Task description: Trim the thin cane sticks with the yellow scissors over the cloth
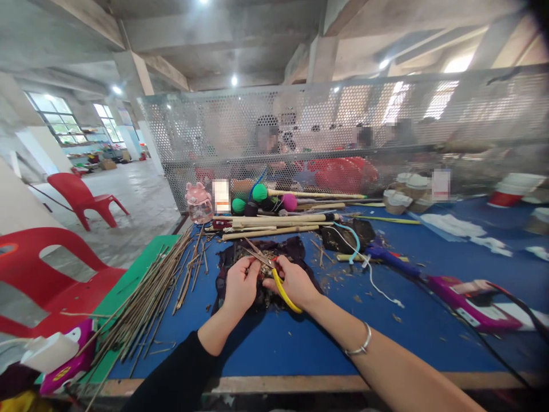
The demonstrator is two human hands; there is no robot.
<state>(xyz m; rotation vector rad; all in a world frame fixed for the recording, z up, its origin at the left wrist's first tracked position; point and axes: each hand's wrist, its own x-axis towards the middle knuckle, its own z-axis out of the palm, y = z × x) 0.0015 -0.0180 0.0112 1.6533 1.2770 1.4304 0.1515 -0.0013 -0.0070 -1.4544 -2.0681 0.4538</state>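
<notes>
My right hand (pixel 297 284) grips a pair of scissors (pixel 282 290) with yellow handles. Their blades are parted and point up and to the left, over the fingertips of my left hand (pixel 241 288). The left thumb and fingers are pinched together close to the blades, and whatever lies between them is too small to make out. Both hands hover over a crumpled dark cloth (pixel 295 247) strewn with small, pale plant scraps. To the left, a pile of thin brown sticks (pixel 148 297) is spread across the table edge.
Thicker pale sticks (pixel 278 220) and green and pink balls (pixel 259 192) lie behind the cloth. A perforated metal screen (pixel 240 131) stands beyond, with people behind it. Purple power strips (pixel 463 300) sit at both sides. Red chairs (pixel 47 274) are on the left.
</notes>
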